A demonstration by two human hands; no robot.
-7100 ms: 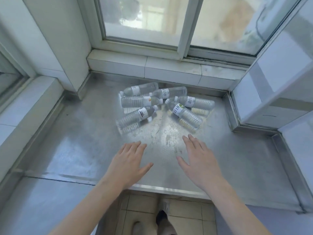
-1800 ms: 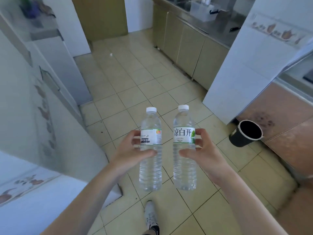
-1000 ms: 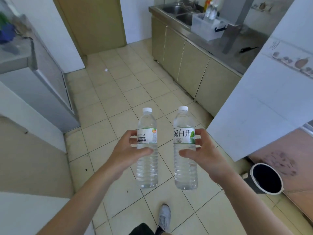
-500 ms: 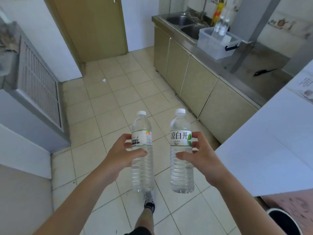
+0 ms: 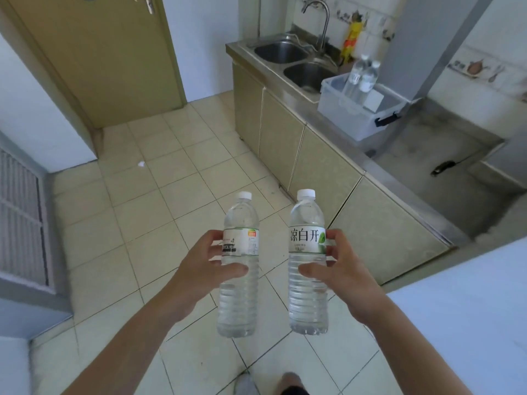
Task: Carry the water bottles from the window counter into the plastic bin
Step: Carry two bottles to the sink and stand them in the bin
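My left hand (image 5: 199, 269) grips a clear water bottle (image 5: 239, 297) with a white cap, held upright at chest height. Beside it my right hand (image 5: 339, 275) grips a second upright water bottle (image 5: 307, 297) with a white label and green leaf. Both hang over the tiled floor. The clear plastic bin (image 5: 345, 109) with a dark handle clip stands on the steel counter at the upper right, beside the sink. Two water bottles (image 5: 360, 81) stand upright inside it.
A double steel sink (image 5: 296, 61) with a tap lies left of the bin. Beige cabinet doors (image 5: 319, 172) run under the counter. A closed wooden door (image 5: 108, 58) stands far left. A white surface (image 5: 467, 323) juts in at the lower right. My feet show at the bottom.
The view has swung towards the sink counter and come nearer; the bin is now larger and lower in view. Both hands still hold their bottles upright, side by side.
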